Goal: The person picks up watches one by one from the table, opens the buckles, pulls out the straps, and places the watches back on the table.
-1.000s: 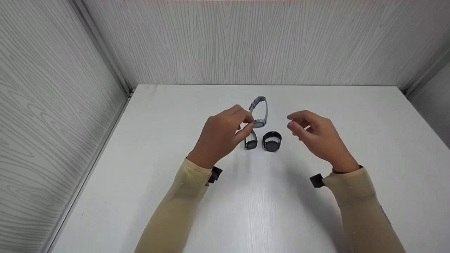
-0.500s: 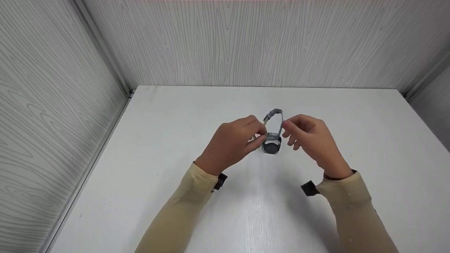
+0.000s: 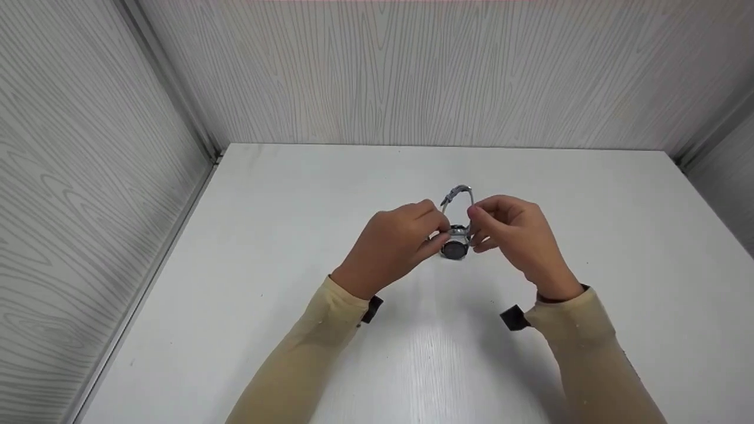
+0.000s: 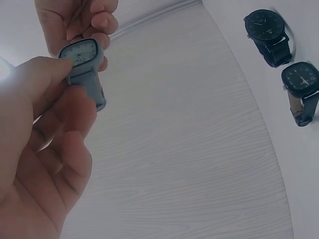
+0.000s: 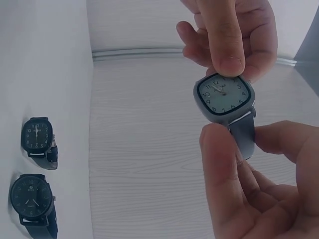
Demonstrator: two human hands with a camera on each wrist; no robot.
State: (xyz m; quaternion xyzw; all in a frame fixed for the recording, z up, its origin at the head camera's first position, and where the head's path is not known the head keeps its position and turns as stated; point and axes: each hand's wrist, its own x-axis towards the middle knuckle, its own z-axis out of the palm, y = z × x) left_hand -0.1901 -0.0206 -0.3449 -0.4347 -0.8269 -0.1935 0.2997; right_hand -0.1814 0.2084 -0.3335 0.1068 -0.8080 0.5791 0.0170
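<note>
A grey-blue wristwatch (image 3: 458, 190) with a pale, rounded-square dial (image 5: 225, 93) hangs above the table, its strap standing up in a loop in the head view. My left hand (image 3: 403, 238) pinches it by the case, thumb on the dial's edge. My right hand (image 3: 518, 238) holds the strap between thumb and fingers on the other side. Below them a round black wristwatch (image 3: 454, 250) rests on the table. Next to it a squarish black wristwatch (image 5: 37, 135) shows in both wrist views; the left hand hides it in the head view.
A white table (image 3: 294, 188) lies under the hands. Wood-grain panels enclose it at the back (image 3: 377, 70), on the left (image 3: 65, 206) and on the right (image 3: 730, 171). Small black devices (image 3: 515, 318) sit at both sleeve cuffs.
The left hand has carried the grey-blue watch right and nearer, over the black watches. The right hand has moved left and taken hold of its strap.
</note>
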